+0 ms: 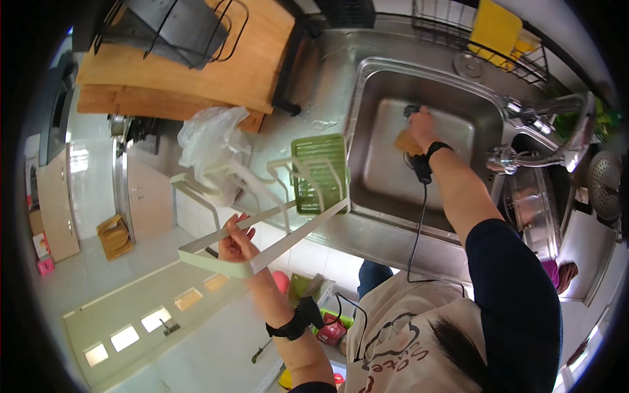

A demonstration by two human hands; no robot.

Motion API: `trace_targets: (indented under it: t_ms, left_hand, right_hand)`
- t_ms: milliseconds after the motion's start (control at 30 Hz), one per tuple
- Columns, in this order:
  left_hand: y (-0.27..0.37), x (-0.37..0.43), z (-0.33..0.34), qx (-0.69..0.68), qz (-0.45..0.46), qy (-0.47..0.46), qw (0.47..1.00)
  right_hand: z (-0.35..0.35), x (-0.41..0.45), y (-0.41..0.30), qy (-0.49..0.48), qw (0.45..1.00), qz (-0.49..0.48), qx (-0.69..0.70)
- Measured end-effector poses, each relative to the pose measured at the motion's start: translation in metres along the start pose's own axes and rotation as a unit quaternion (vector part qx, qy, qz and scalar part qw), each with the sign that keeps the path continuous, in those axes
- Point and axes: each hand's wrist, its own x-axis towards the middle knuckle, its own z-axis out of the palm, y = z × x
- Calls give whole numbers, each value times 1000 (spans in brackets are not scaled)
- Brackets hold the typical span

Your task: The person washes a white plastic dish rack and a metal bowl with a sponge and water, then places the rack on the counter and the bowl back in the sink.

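Note:
My left hand (pixel 238 240) grips the rim of a pale green and white plastic rack (pixel 216 265), its several curved prongs pointing up and away. One end of the rack overlaps a green ribbed tray (pixel 319 172) at the sink's left edge. Inside the steel sink (pixel 388 196), my right hand (pixel 422 125) reaches down near the drain strainer (pixel 412 111). A tan cloth or sponge (pixel 408 143) shows beneath that hand; whether the fingers hold it is hidden. Both wrists wear black bands with cabled devices.
A chrome faucet (pixel 530 159) stands right of the sink. Behind is a black wire rack (pixel 442 29) with a yellow board (pixel 496 32). A clear plastic bag (pixel 214 142) lies left of the green tray, near a wooden shelf (pixel 172 100). A glass lid or pot (pixel 535 211) sits at the right.

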Motion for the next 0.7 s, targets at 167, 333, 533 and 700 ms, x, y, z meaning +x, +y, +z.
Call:
trace_targets:
  t_ms: [167,333,533,700]
  left_hand:
    - [10,-4,-4,99,83,-12,992]
    - [-10,7,0,-6,154,-41,987]
    - [-3,9,-12,132,139,-163,968]
    - [-20,6,-13,186,61,-262,945]
  right_hand:
    - [-24,-5,-20,200,976,-18,79]
    - [-105,-44,-10,163,966,79,184]
    - [-131,-151,-7,91,952,107,272]
    - [-149,-276,-78,-8,851,124,510]
